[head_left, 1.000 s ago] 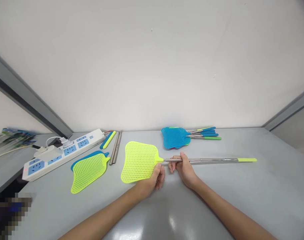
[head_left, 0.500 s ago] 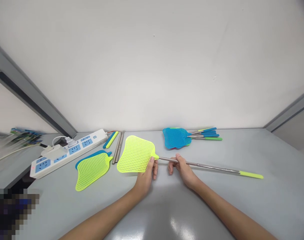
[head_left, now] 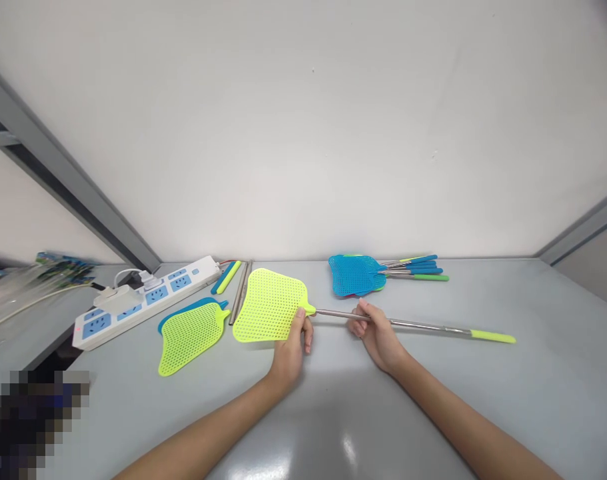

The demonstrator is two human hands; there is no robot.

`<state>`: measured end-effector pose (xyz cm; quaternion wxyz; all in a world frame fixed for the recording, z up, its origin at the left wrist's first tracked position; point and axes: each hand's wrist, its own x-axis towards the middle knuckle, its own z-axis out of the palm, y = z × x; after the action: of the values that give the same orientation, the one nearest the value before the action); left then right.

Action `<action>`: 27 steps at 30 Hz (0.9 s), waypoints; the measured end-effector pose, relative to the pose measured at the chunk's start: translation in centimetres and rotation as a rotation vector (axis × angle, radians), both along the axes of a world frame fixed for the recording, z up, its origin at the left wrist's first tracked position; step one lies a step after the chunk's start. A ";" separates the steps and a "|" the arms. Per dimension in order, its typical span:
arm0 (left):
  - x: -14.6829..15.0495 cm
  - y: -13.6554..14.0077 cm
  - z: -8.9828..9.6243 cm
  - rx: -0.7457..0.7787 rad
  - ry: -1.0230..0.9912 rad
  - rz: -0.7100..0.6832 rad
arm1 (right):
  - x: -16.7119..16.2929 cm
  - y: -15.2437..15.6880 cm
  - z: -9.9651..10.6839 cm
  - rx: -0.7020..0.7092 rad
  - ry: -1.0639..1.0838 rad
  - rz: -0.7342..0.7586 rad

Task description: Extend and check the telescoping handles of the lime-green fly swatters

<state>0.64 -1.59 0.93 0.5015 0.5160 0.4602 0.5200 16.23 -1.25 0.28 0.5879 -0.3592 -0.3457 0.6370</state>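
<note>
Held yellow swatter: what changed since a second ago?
In view, the held yellow swatter shifted left, its head now overlapping the metal tubes, its handle end lower. Left hand and right hand sit farther apart, both still holding it. The swatter pile stayed put.

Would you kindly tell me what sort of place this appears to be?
It looks like a workstation, perhaps in a small workshop: a yellow fly swatter is held over a gray tabletop, a pile of swatters lies behind, and loose swatter heads and metal tubes lie near a power strip.
</note>
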 end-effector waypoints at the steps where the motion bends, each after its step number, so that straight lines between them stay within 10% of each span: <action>1: 0.0 0.0 -0.1 0.000 -0.006 0.017 | 0.1 0.1 0.1 -0.014 0.068 -0.020; 27: 0.0 0.9 -0.6 -0.060 -0.192 0.045 | 0.3 0.6 -0.2 -0.105 0.283 -0.053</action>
<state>0.65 -0.67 0.32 0.5466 0.4383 0.4367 0.5643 16.55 -0.64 0.07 0.6276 -0.3051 -0.2162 0.6828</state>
